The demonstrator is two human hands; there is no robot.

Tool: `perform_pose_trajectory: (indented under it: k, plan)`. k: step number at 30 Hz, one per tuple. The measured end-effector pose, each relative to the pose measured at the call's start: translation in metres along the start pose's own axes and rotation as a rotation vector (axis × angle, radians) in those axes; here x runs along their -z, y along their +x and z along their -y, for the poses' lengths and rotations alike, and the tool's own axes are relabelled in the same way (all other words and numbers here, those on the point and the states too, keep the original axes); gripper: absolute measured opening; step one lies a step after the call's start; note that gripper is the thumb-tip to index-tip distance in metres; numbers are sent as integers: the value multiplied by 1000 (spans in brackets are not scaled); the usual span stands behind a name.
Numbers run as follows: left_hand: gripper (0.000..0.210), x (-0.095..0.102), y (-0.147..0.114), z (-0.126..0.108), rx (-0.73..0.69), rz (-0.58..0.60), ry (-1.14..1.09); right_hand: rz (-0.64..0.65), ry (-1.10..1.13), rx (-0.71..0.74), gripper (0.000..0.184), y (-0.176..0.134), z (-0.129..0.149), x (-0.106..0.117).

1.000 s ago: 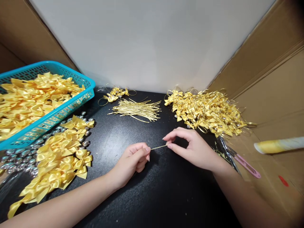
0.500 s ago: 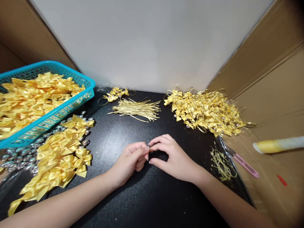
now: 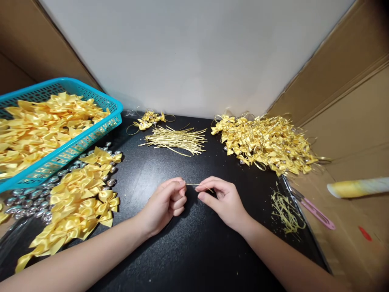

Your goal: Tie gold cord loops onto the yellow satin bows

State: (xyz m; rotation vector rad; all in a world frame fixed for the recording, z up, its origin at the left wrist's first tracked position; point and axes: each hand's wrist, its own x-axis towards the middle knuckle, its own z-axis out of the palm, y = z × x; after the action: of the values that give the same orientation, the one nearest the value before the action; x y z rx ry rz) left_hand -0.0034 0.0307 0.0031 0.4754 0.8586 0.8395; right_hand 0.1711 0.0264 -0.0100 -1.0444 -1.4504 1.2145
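Note:
My left hand [image 3: 166, 204] is closed, with a short gold cord [image 3: 192, 184] pinched between thumb and forefinger. The cord stretches across to my right hand [image 3: 223, 199], where it passes among the curled fingertips and its tip points toward the palm. Thumb and forefinger of that hand lie close around the cord. Both hands are above the front middle of the black table [image 3: 182, 251]. Beyond them lies a bundle of cut gold cords [image 3: 176, 140]. To the left are loose yellow satin bows [image 3: 79, 194] beside shiny silvery beads [image 3: 33, 202].
A turquoise basket [image 3: 114, 106] full of yellow bows stands at the left. Finished-looking bows with cord loops are heaped [image 3: 267, 144] at the back right, with a smaller group [image 3: 148, 120] behind the cords. Cord scraps [image 3: 287, 213] and a pink-handled cutter [image 3: 317, 213] are at the right edge.
My hands have drawn slightly apart, so a length of gold cord now shows between them. My right hand's fingers have come closer together around it.

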Motion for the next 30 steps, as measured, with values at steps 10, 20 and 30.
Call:
perform_pose_trajectory:
  k: [10,20,30]
  plan:
    - [31,0,-1,0,12,-9,-9,-24,-6,-15,8,-1,0,-2]
    - [32,2,-1,1,21,1,-4,7,9,11,17,-1,4,1]
    - [33,4,-2,0,40,-15,-32,-44,-27,37,13,-2,5,2]
